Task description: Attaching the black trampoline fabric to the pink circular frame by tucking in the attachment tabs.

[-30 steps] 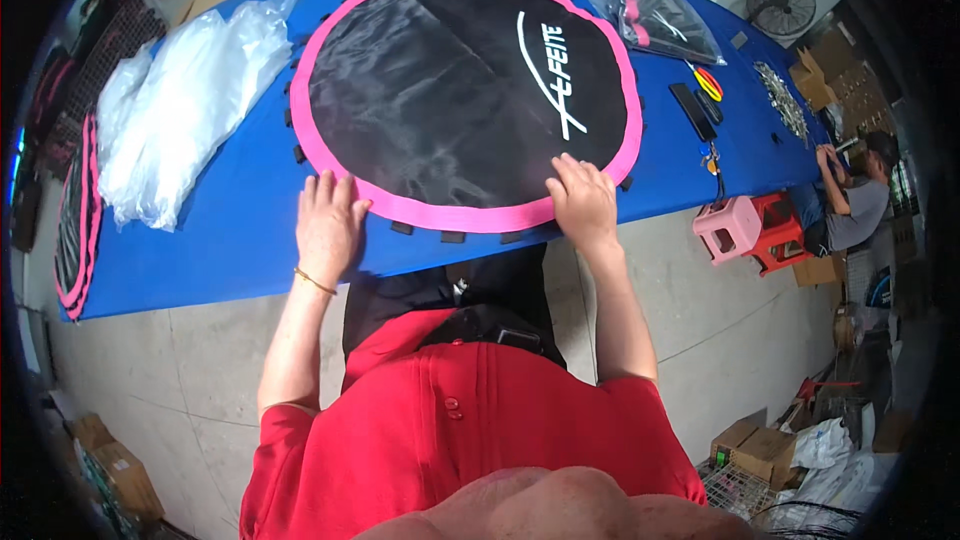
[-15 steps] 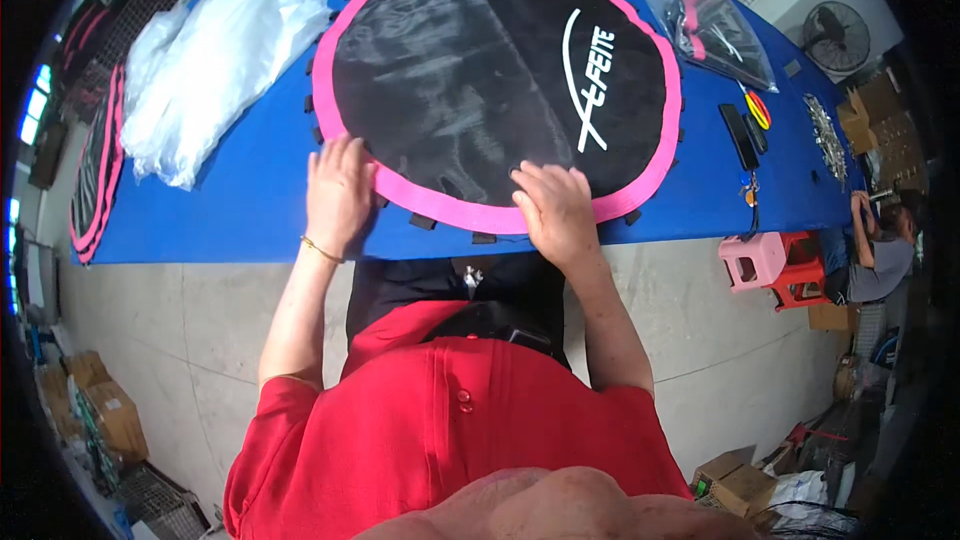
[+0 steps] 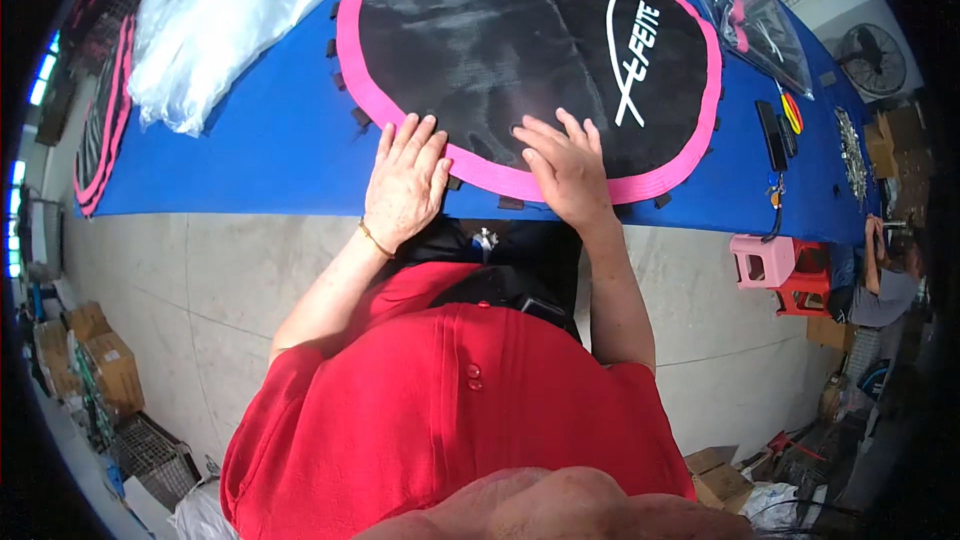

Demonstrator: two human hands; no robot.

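Observation:
A round black trampoline mat (image 3: 460, 50) with a pink border (image 3: 690, 155) and small dark tabs round its edge lies flat on the blue table. My left hand (image 3: 408, 180) rests on the near-left border with its fingers stretched out. Over the near edge, right of the middle, my right hand (image 3: 567, 165) has its fingers spread, their tips over the black fabric. Neither hand grips anything. White lettering runs across the mat's right half, and its far edge is cut off by the picture.
Clear plastic bags (image 3: 225, 30) lie at the table's left, beside a folded pink-edged mat (image 3: 105, 120). To the right are a bagged mat (image 3: 755, 20), scissors (image 3: 790, 110), a black tool (image 3: 770, 135) and metal pieces (image 3: 850, 155). Stools (image 3: 765, 260) and another person (image 3: 880, 285) are beyond.
My left hand has moved right along the pink border, and its fingers have straightened. My right hand's fingers have spread wider. The whole view has shifted, with the mat now higher in it.

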